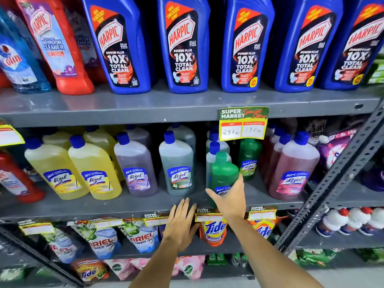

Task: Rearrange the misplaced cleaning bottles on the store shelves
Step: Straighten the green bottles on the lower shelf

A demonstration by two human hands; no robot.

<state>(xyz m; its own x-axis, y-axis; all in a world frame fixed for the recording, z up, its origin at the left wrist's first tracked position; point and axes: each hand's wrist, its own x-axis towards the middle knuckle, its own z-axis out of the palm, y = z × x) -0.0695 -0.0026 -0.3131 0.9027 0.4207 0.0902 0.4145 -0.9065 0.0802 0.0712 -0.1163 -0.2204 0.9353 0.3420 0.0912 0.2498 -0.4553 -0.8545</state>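
My right hand (229,199) is shut around the lower body of a small green Lizol bottle (223,173), held upright at the front of the middle shelf (124,204). Just behind it stand pale green-grey Lizol bottles (177,163), and a second green bottle (249,156) stands behind to the right. My left hand (180,223) lies flat with fingers spread, fingertips on the middle shelf's front edge, holding nothing. Yellow Lizol bottles (91,163), a purple one (135,161) and pink ones (293,165) fill the same shelf.
Blue Harpic bottles (180,44) line the top shelf, with a red Harpic bottle (56,44) and a blue Colin bottle (18,63) at left. A price card (243,123) hangs from the top shelf's edge. Ariel and Tide pouches (214,229) sit below. A slanted metal brace (332,179) crosses right.
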